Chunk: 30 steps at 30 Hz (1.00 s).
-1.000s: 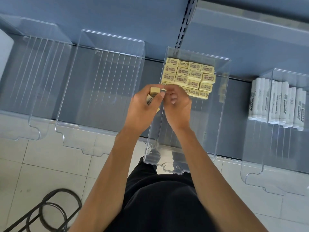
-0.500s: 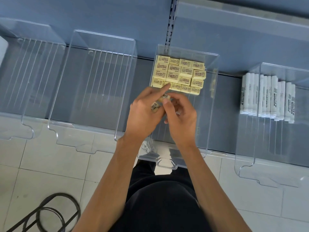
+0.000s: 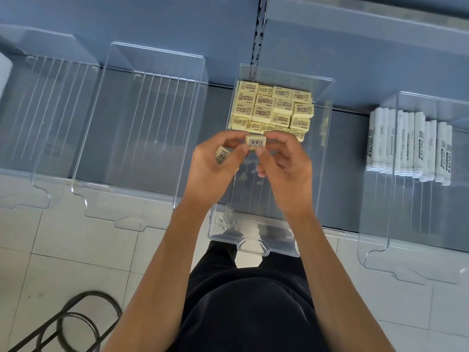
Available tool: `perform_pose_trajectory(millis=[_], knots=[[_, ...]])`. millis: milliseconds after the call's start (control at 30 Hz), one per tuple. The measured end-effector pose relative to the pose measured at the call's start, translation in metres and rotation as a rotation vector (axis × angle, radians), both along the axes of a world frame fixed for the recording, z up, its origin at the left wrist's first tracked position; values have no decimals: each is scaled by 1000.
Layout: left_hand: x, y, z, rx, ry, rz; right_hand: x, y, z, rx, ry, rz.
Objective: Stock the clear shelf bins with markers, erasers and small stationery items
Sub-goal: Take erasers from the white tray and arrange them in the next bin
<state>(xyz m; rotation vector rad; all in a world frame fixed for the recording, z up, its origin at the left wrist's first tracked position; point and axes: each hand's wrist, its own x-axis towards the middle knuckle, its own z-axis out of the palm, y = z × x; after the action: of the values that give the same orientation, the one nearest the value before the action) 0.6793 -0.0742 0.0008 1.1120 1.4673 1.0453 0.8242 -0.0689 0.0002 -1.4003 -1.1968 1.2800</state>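
Erasers (image 3: 272, 107) fill the middle bin's (image 3: 328, 158) back; left hand (image 3: 210, 170) and right hand (image 3: 289, 171) fingers (image 3: 262, 154) pinch a barcoded eraser (image 3: 256, 142).

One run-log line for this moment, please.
step: stocking erasers | left hand: pinches eraser, holds spare eraser | right hand: pinches same eraser | eraser bin: rear rows filled | marker bin: markers inside

Black garment (image 3: 250, 308): plain, matte, soft folds, near bottom centre. Forearms bare to the frame edge. Left hand (image 3: 213, 171) and right hand (image 3: 286, 174) bare.
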Motion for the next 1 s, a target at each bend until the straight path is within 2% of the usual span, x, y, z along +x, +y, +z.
perform_pose_trajectory(millis=[167,233,333,500,600,767,900,1000], knots=[[3,0,0,27,137,-66,0,11,-3,-83,-42,38],[4,0,-1,33,154,-72,0,13,-5,-137,21,56],[2,5,-1,8,126,-48,1,18,-3,-164,153,17],[-1,14,1,-65,44,-16,-2,25,-1,-147,217,22],[-3,21,2,-102,17,32,2,29,0,-114,54,104],[-6,36,2,-191,108,-4,11,44,-8,151,-380,150],[-7,43,2,-214,163,58,10,54,-27,38,-490,15],[-8,47,3,-187,177,84,4,62,-46,1,-580,-8]])
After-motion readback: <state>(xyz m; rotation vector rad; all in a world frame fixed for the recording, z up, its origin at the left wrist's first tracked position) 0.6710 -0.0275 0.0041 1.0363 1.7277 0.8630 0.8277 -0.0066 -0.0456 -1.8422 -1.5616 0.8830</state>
